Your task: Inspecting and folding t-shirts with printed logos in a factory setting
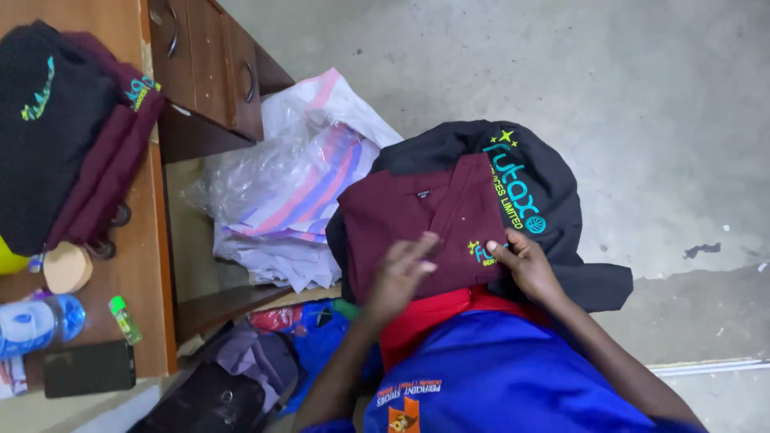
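maroon shirt (417, 224), frame centre, on black garment (553, 192) | soft, light, limp; take by edges | left hand (399, 277) flat, fingers spread on it | right hand (525, 265) pinching its edge

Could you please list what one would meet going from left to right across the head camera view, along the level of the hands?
Plastic water bottle → small green tube → wooden desk edge → left hand → maroon shirt → right hand → black garment → concrete floor.
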